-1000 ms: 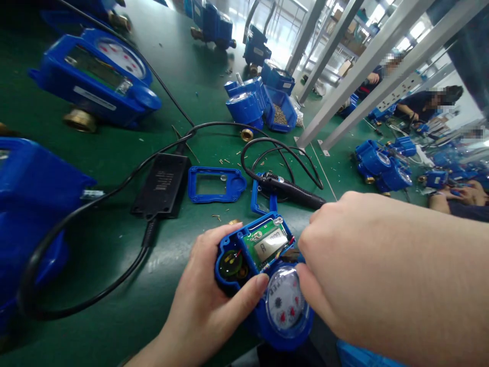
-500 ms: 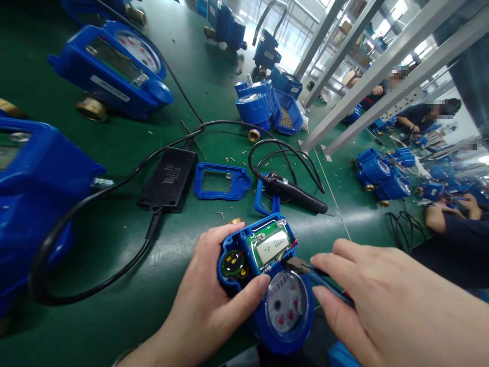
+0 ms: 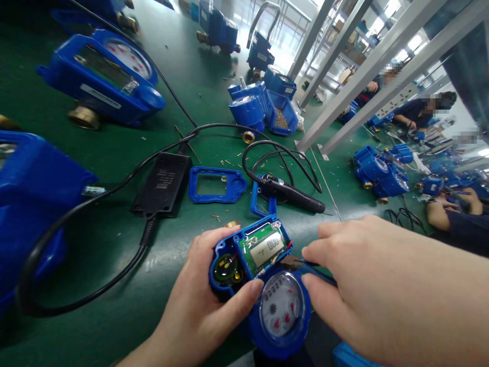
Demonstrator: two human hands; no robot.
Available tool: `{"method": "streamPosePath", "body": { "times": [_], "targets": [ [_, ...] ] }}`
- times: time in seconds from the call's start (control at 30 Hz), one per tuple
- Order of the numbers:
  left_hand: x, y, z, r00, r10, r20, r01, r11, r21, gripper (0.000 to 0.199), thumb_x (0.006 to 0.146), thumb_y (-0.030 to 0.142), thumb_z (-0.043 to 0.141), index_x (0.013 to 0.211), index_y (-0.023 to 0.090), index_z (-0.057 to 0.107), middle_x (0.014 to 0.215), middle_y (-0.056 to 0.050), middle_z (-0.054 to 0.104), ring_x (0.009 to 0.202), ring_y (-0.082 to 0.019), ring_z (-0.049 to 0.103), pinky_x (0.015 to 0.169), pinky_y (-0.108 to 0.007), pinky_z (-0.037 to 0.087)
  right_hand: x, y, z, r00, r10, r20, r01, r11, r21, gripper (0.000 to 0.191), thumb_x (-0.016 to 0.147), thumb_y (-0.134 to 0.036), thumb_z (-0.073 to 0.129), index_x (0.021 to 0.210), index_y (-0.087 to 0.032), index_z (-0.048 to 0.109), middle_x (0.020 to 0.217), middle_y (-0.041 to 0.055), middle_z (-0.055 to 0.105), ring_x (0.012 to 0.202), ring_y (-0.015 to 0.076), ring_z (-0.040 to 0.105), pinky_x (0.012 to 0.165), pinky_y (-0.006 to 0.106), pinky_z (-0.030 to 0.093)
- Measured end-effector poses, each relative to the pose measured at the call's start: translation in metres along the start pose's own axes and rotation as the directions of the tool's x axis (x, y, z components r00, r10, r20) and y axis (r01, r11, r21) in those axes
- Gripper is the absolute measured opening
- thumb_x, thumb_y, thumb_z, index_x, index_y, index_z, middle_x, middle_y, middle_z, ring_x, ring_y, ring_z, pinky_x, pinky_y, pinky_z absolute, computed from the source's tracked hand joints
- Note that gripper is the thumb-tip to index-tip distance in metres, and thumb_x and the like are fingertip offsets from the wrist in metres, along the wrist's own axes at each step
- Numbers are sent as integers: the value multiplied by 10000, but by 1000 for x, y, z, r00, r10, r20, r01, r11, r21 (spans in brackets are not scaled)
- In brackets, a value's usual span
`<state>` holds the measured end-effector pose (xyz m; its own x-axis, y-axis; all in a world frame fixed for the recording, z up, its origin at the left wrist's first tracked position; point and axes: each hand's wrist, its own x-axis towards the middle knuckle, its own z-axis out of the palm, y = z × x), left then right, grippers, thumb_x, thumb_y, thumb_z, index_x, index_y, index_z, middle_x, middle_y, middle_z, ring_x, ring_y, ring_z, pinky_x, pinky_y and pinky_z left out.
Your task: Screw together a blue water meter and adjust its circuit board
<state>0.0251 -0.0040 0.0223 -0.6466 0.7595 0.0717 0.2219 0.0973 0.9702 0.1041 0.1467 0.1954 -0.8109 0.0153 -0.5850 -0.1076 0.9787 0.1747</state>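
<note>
A blue meter (image 3: pixel 280 311) with a round dial is tilted near the bottom centre. Its housing lies open, showing a green circuit board with a lit display (image 3: pixel 266 248) and a round dark part (image 3: pixel 226 268) at left. My left hand (image 3: pixel 214 290) grips the housing from the left, thumb across its front. My right hand (image 3: pixel 367 275) is closed on pliers (image 3: pixel 319 272), whose jaws are at the housing's edge, between the display and the dial. Whether the jaws hold a wire cannot be made out.
On the green table (image 3: pixel 114 260) lie a black power box (image 3: pixel 162 184) with looping cable, a blue frame (image 3: pixel 216 197) and a black screwdriver (image 3: pixel 294 195). Small screws are scattered behind. More meters (image 3: pixel 103 81) stand left and back; metal posts (image 3: pixel 367 76) and people (image 3: pixel 412 112) are at right.
The view has shifted slightly, so most things sit a little further left. My right hand has turned somewhat over the pliers, covering more of their handles. My left hand keeps its hold.
</note>
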Motion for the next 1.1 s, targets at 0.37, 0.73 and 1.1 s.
{"method": "streamPosePath", "body": {
  "times": [0.37,0.73,1.1],
  "targets": [
    [-3,-2,1,999,15,-29,-15,1000,6,526,804,348,664,1256,254,412,1236,-95,541,1121,-325,558,1011,-518,407,-8,-10,29,976,207,-62,-192,962,196,219,812,-263,504,922,-258,694,774,27,657,597,223,644,473,322,464],
    [-5,0,1,1000,4,-23,-4,1000,14,527,806,354,655,1258,262,401,1223,-79,555,1102,-309,575,1002,-506,404,-24,-12,63,913,187,-362,-145,979,140,299,853,-224,410,1038,-210,643,865,34,647,659,172,656,531,274,556],
    [-7,0,2,999,-17,-30,16,999,-42,529,790,336,664,1253,251,423,1215,-91,586,1093,-314,595,997,-514,441,-25,-9,68,942,153,-300,-108,981,160,225,853,-228,455,1015,-234,609,826,-3,606,620,144,641,513,237,544]
  ]
}}
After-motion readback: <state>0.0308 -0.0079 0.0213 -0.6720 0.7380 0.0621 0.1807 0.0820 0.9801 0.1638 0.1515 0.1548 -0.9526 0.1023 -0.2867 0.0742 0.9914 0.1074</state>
